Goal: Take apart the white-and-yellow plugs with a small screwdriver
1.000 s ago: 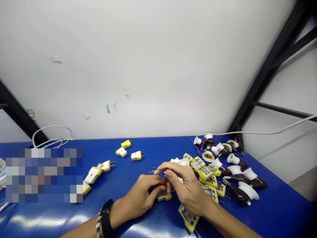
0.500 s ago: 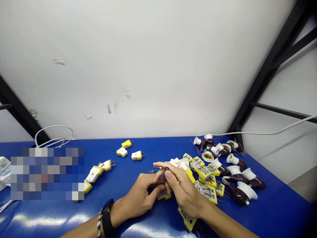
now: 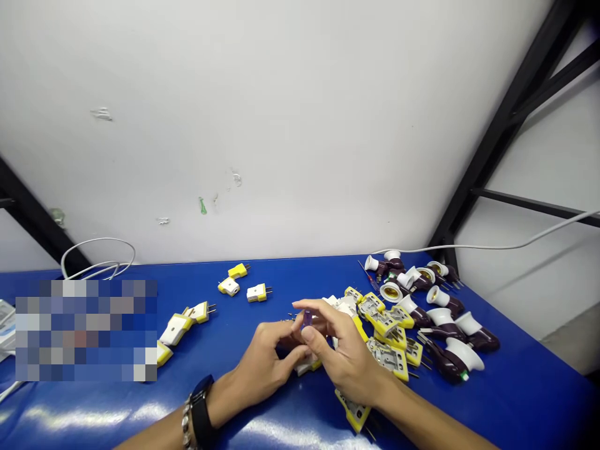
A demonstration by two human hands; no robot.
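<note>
My left hand [image 3: 262, 369], with a black watch and a bracelet at the wrist, is closed on a white and yellow plug [image 3: 307, 364] low over the blue table [image 3: 117, 412]. My right hand [image 3: 342, 356] pinches a small screwdriver with a purple-blue handle [image 3: 307, 319] between thumb and fingers, held upright over that plug. Both hands meet at the middle of the table.
A heap of yellow plug halves [image 3: 387, 331] lies just right of my hands, with dark red and white lamp sockets [image 3: 440, 319] beyond. Several finished plugs [image 3: 259, 292] lie scattered to the left. A white cable [image 3: 96, 257] loops at the back left.
My right hand has turned the screwdriver's handle between its fingers and lifted slightly. The left hand keeps the plug in the same place.
</note>
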